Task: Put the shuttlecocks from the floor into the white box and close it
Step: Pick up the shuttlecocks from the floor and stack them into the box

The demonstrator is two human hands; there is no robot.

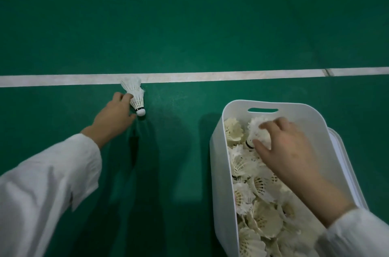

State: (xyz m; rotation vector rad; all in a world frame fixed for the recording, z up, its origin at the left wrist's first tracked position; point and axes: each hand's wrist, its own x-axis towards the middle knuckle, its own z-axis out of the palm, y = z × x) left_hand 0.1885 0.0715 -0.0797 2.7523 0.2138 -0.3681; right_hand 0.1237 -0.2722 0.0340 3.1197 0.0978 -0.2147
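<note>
The white box (217, 162) stands open on the green floor (189, 25), filled with loose shuttlecocks (261, 219). The right hand (288, 151) grasps a frayed shuttlecock (257, 125) inside it. The left hand (114, 117) grips a clean shuttlecock (135, 96) at the white line (210, 76).

The white box (216, 172) runs off the bottom edge, its near end unseen. The blurred right hand (288, 151) covers part of the shuttlecock (257, 128) it grips. A lid (341, 151) shows only as a sliver behind the box. The left sleeve (42, 193) and right sleeve (357, 235) leave the frame.
</note>
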